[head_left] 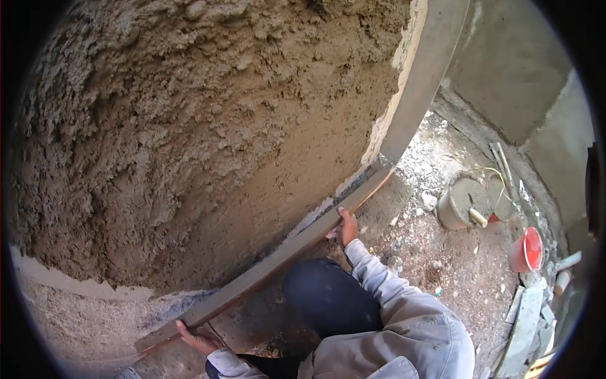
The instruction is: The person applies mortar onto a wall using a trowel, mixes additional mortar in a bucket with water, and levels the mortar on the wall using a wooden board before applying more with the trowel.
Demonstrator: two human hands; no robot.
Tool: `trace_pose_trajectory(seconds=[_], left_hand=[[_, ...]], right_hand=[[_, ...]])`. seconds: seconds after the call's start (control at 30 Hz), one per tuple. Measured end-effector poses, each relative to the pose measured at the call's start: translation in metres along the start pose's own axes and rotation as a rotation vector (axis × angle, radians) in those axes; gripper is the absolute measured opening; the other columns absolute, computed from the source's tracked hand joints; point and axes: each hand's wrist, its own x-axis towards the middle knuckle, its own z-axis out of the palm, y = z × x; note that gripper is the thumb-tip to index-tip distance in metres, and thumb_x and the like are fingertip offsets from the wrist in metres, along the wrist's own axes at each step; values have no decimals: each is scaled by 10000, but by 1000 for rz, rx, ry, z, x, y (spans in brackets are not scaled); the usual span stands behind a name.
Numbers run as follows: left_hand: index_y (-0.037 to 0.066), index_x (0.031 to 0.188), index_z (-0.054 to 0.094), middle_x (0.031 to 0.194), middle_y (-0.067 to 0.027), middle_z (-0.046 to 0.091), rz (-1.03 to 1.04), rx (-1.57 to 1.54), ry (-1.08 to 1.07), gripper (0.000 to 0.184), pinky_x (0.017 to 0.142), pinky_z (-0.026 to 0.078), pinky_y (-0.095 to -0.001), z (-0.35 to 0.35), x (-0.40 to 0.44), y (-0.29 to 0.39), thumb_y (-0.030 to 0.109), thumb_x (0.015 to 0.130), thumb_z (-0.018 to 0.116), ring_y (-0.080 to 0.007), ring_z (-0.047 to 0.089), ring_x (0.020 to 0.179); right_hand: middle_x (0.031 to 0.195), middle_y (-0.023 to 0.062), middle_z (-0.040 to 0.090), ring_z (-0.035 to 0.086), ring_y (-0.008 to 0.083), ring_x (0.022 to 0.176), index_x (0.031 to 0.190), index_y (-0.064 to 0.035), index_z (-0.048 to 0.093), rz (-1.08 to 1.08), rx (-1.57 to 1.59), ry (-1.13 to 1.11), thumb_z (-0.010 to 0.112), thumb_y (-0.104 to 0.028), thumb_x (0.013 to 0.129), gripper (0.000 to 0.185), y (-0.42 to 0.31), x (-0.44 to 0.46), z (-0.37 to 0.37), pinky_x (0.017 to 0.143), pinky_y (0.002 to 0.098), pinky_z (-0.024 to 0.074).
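A long straight screed board [271, 265] runs diagonally along the lower edge of a wall coated in rough wet mortar [208, 139]. Near its lower left end, my left hand [201, 338] grips the board, thumb on the front face and the other fingers partly hidden beneath. Further up toward the right end, my right hand [344, 228] is closed around the lower edge, thumb against the face. The mortar looks smoother just above the board and lumpy higher up.
A bucket of grey mortar [447, 211] with a tool's pale handle [478, 218] stands on the rubble-strewn floor at right. Nearby are a red bucket [519, 251] and broken slabs [521, 328]. My dark-clad knee [328, 297] is close below the board.
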Motion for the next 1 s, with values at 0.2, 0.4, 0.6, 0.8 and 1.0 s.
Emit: trace_pose_trajectory(seconds=[0.2,0.4,0.6,0.8,1.0], left_hand=[[111,1344,435,1309,-102,497,-115,-203,165,624,1001,432,-394,-22,33,24,527,904,585,-241,501,1191],[-59,1075,578,989,-171,631,-125,-60,190,648,1039,463,-461,14,26,61,569,918,547,-311,611,1045],[-62,1090,572,1025,-158,633,-174,-115,126,613,1094,410,-490,5,28,57,530,938,536,-307,600,1069],[-60,1150,569,1098,-148,637,-152,15,108,672,1112,393,-458,50,-1,67,565,900,577,-283,589,1090],[-57,1086,598,786,-55,645,-158,8,29,702,819,552,-261,92,-24,77,611,871,594,-118,497,542]], right_hand=[[958,148,607,663,266,642,1178,-84,379,-307,44,-223,558,-377,937,420,-119,-62,74,433,343,550],[1025,180,558,656,267,678,1267,-18,278,-437,94,-342,543,-368,967,531,-166,-89,134,458,335,568],[829,176,587,608,208,500,1252,36,255,-470,122,-338,536,-435,970,617,-182,-92,153,398,291,528],[874,164,605,617,210,503,1166,-35,352,-570,27,-315,492,-475,979,498,-254,-86,154,361,268,501],[900,145,602,629,209,536,1134,-76,371,-535,-61,-333,469,-527,970,490,-312,-69,143,368,282,506]])
